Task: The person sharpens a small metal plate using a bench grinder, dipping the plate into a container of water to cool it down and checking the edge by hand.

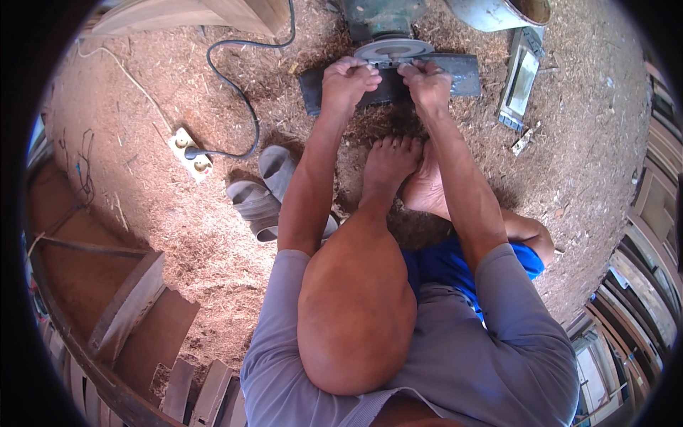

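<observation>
My left hand (349, 84) and my right hand (427, 84) are close together at the near side of a round grey grinding wheel (393, 48). Between them is a small flat metal blade (388, 65), an end of it pinched in the fingers of each hand. It lies right by the wheel's near edge; whether the two touch I cannot tell. The wheel sits on a worn green grinder body (384, 16). Under my hands a dark, flat board (464, 74) lies across the ground. My fingers partly cover the blade.
Wood shavings cover the ground (206, 263). A white power strip (190, 154) with a plugged black cord (254, 107) lies left, near grey sandals (257, 199). To the right lies a long tool with a flat metal face (523, 82). Wooden pieces (174, 388) line the lower left.
</observation>
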Demonstrator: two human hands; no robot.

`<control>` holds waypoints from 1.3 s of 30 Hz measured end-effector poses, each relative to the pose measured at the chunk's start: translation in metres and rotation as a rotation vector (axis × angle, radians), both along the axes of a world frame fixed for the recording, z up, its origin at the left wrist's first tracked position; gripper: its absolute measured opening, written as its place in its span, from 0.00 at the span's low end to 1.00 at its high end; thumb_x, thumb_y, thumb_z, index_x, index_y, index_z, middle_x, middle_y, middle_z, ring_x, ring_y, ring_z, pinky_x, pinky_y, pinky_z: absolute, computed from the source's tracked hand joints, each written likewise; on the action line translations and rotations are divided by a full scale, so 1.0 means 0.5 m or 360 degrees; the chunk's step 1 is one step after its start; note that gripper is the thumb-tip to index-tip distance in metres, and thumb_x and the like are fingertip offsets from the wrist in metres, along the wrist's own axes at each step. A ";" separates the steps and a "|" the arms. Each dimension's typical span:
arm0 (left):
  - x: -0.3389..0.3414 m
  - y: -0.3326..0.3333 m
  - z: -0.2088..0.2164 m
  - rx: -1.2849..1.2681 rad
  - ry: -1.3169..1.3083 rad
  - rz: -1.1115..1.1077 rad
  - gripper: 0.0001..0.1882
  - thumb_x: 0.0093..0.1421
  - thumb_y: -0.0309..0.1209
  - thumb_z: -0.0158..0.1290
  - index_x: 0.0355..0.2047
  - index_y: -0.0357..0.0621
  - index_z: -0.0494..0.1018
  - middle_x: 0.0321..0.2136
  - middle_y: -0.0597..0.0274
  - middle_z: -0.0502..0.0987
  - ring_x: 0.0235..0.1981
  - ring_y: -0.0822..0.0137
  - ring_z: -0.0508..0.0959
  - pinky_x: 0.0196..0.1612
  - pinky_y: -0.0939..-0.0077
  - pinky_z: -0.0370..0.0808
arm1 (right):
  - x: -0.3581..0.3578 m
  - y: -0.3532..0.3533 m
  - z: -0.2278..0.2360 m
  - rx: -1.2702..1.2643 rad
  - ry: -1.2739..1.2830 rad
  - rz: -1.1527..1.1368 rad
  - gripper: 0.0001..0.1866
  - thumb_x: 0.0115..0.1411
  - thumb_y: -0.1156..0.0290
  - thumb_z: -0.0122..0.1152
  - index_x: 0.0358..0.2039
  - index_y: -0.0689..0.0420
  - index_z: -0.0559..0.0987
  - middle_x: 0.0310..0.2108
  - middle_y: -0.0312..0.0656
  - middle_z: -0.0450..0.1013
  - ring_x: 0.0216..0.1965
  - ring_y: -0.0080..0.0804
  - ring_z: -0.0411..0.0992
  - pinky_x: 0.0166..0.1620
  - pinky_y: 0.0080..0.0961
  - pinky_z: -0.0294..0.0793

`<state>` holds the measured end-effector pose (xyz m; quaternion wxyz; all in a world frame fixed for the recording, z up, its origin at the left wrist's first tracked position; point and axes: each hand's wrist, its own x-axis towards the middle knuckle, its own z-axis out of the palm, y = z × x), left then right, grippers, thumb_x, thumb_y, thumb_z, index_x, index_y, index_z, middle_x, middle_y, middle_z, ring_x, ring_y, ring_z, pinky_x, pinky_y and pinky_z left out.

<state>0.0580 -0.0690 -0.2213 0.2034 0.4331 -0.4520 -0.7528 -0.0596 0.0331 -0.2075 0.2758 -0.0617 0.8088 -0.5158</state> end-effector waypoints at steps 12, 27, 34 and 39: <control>0.020 -0.010 0.006 0.0037 0.0052 0.0061 0.04 0.59 0.20 0.48 0.33 0.30 0.72 0.29 0.49 0.79 0.25 0.66 0.82 0.28 0.78 0.81 | 0.017 -0.014 -0.012 0.0113 0.0216 0.0086 0.16 0.48 0.72 0.69 0.36 0.68 0.80 0.20 0.40 0.75 0.21 0.23 0.70 0.27 0.20 0.67; 0.030 -0.019 0.001 0.0030 0.0067 0.0028 0.05 0.59 0.21 0.54 0.35 0.32 0.72 0.30 0.48 0.79 0.27 0.64 0.82 0.30 0.76 0.82 | 0.019 -0.018 -0.022 0.0184 0.0188 0.0108 0.16 0.49 0.69 0.68 0.37 0.65 0.82 0.21 0.41 0.76 0.23 0.23 0.71 0.29 0.21 0.69; 0.022 -0.014 0.001 -0.0005 0.0060 0.0008 0.05 0.60 0.21 0.53 0.36 0.32 0.71 0.30 0.48 0.79 0.27 0.64 0.82 0.30 0.76 0.82 | 0.016 -0.010 -0.014 0.0199 0.0276 0.0123 0.16 0.49 0.67 0.68 0.35 0.65 0.82 0.21 0.42 0.77 0.23 0.23 0.72 0.29 0.21 0.69; 0.009 -0.009 -0.001 0.0010 0.0028 -0.0016 0.06 0.60 0.21 0.53 0.36 0.31 0.71 0.30 0.47 0.79 0.27 0.64 0.82 0.30 0.75 0.82 | 0.007 -0.003 -0.017 0.0168 0.0271 0.0110 0.16 0.49 0.68 0.67 0.35 0.67 0.81 0.23 0.42 0.78 0.23 0.23 0.73 0.29 0.21 0.70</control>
